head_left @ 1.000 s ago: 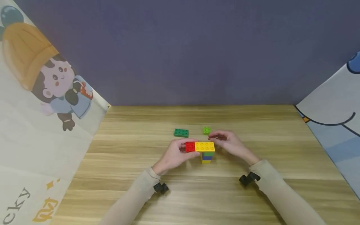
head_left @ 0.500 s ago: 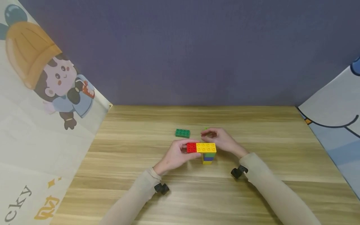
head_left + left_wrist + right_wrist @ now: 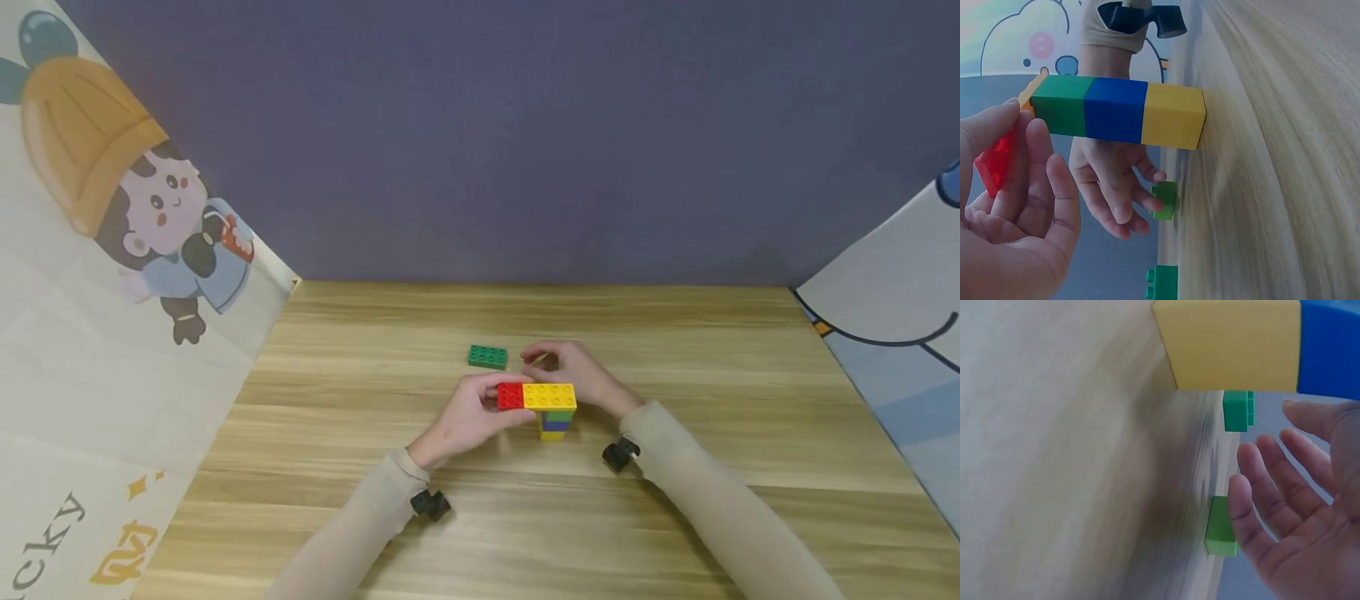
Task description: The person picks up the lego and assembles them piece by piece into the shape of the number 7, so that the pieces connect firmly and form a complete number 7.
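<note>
My left hand (image 3: 468, 412) pinches the red brick (image 3: 510, 395) at the left end of a tower's top layer, thumb on the near side and fingers behind. Beside the red one lies a yellow eight-stud brick (image 3: 549, 396). Below it in the left wrist view come a green block (image 3: 1060, 105), a blue block (image 3: 1115, 109) and a yellow block (image 3: 1174, 116) on the table. Behind the tower my right hand (image 3: 573, 371) holds nothing, its fingers loosely bent. The light green brick (image 3: 1220, 528) sits near its fingertips; in the head view the hand hides it.
A dark green eight-stud brick (image 3: 487, 357) lies on the wooden table (image 3: 360, 333), left of the right fingertips. A dark blue-grey panel (image 3: 525, 142) rises along the table's back edge. Printed panels (image 3: 82, 375) stand at both sides.
My right hand has moved left behind the tower, passing in front of the light green brick and closing in on the dark green one. The left hand keeps its hold on the red brick.
</note>
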A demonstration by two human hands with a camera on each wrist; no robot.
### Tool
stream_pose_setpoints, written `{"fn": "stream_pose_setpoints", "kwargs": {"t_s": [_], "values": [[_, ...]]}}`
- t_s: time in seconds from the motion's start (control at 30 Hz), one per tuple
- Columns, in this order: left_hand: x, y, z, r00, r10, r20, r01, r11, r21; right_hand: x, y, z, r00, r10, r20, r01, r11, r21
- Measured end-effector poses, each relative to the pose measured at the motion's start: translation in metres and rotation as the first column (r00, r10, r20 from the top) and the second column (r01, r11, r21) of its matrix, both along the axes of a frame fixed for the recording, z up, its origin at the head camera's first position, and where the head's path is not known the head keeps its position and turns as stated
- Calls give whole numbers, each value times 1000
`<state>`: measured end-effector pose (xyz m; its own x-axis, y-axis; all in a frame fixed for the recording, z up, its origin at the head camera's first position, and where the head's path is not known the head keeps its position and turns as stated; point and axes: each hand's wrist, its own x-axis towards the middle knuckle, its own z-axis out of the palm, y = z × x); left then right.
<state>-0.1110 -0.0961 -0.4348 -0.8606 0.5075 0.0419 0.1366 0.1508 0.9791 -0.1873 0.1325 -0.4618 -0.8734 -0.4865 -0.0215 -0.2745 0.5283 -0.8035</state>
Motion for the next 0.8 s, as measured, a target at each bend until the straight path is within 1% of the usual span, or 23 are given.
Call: {"fn": "stream_pose_setpoints", "kwargs": {"t_s": [0.1, 0.2, 0.3, 0.43, 0.5, 0.67, 0.8], "values": [[0, 0, 0, 1000, -1, -2, 1, 1000, -6, -2, -4, 0, 1000, -11, -15, 11, 1000, 11], [0, 0, 1, 1000, 0, -1, 0, 1000, -8, -4, -10, -1, 999, -19, -37, 19, 1000, -4], [0, 0, 1, 1000, -2, 3, 2, 1000, -9, -6, -15, -3, 997, -15, -77, 14, 1000, -18], [1, 0, 1, 1000, -7, 12, 7, 1000, -7, -8, -22, -1, 995, 2, -102, -3, 1000, -9], [1, 0, 1, 1000, -5, 15, 5, 1000, -9, -8, -25, 0, 996, 13, -91, -12, 1000, 5], [1, -1, 1, 1000, 2, 16, -2, 1000, -11, -13, -31, 2, 999, 23, -32, -21, 998, 56], [0, -1, 2, 1000, -1, 10, 1, 1000, -3, -17, -35, 1, 999, 34, -31, -31, 996, 83]]}}
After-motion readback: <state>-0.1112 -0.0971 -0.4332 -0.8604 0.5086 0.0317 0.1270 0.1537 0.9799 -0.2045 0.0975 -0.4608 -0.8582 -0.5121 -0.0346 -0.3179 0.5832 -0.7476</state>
